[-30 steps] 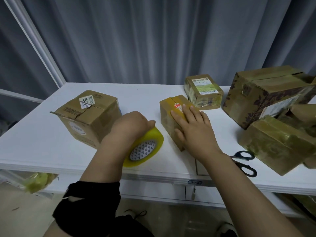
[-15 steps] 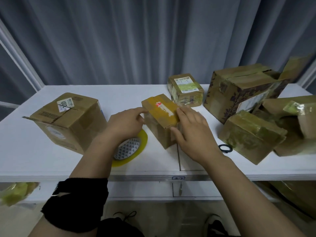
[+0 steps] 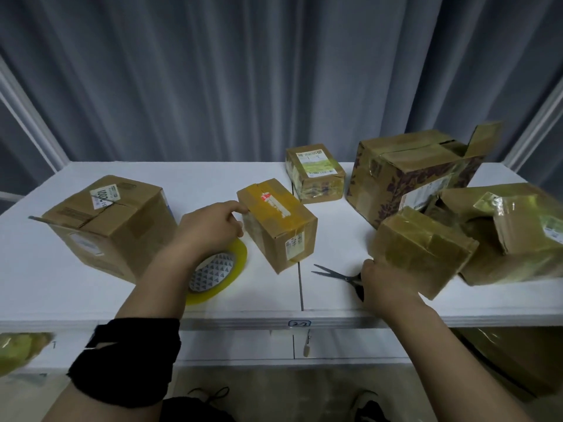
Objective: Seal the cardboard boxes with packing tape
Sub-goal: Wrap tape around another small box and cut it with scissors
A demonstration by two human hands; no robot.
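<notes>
Head view: a white table (image 3: 91,287) stands before a grey curtain (image 3: 243,71), with several cardboard boxes on it. The small box (image 3: 283,236), its top covered in yellow tape, sits near the middle, turned at an angle. The left hand (image 3: 210,229) is just left of it, fingers curled, with the index fingertip touching the box's upper left edge. Beneath that hand's wrist lies the tape roll (image 3: 227,271), yellowish, tilted and resting on the table just left of the small box; I cannot tell whether the hand actually grips the roll or only lies over it. A black band (image 3: 128,360) wraps the left forearm.

The right hand (image 3: 379,286) is at the near edge, right of centre, its fingers closed round the handles of the scissors (image 3: 335,274), whose blades lie on the table and point left.

A larger box (image 3: 106,220) with a torn label stands at the left. Far off, a labelled box (image 3: 315,173) sits beside a big patterned box (image 3: 405,175) with one flap up. A tape-wrapped box (image 3: 423,248) lies just beside the right hand.
</notes>
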